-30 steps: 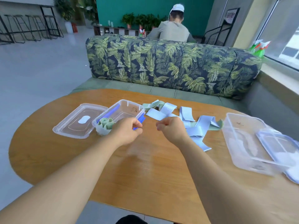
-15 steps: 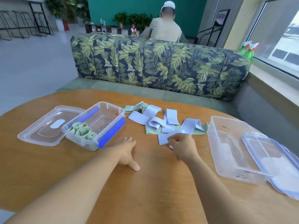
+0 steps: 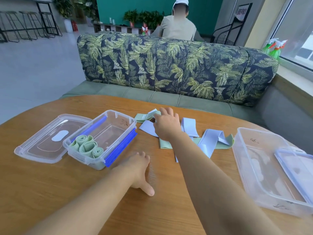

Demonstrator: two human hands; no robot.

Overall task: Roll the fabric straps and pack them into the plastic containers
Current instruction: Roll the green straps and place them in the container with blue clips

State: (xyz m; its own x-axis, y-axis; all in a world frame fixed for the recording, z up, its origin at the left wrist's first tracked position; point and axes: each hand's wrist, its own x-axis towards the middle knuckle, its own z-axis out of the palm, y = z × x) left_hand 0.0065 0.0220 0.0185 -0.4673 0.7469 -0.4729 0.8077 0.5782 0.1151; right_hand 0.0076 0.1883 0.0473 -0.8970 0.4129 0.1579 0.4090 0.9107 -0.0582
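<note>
Green fabric is what the reach is aimed at: a loose green strap [image 3: 141,118] lies at the far left end of the pile, its long axis running roughly left to right across the worktop [image 3: 50,192]. The right hand [image 3: 166,123] is stretched out over that end, fingers spread and fairly straight, their tips just beside the strap. I can see nothing pinched, though the thumb side is hidden. The left hand [image 3: 139,168] rests flat and relaxed on the wood, holding nothing, much nearer the body and well apart from the pile, so the right is clearly the nearer one.

Pale blue straps [image 3: 188,127] tangle with more green ones to the right of the wrist. They lie between the left container [image 3: 128,118], which holds three green rolls [image 3: 88,147], and the right container [image 3: 243,150], which has a lid [image 3: 298,168] lying in it. Another lid [image 3: 44,141] sits against the left container.

Beyond the rounded wooden worktop stands a leaf-patterned sofa [image 3: 169,65] with a person [image 3: 177,28] behind it. Spray bottles [image 3: 274,48] sit at the window, and stools [image 3: 25,26] are far left.
</note>
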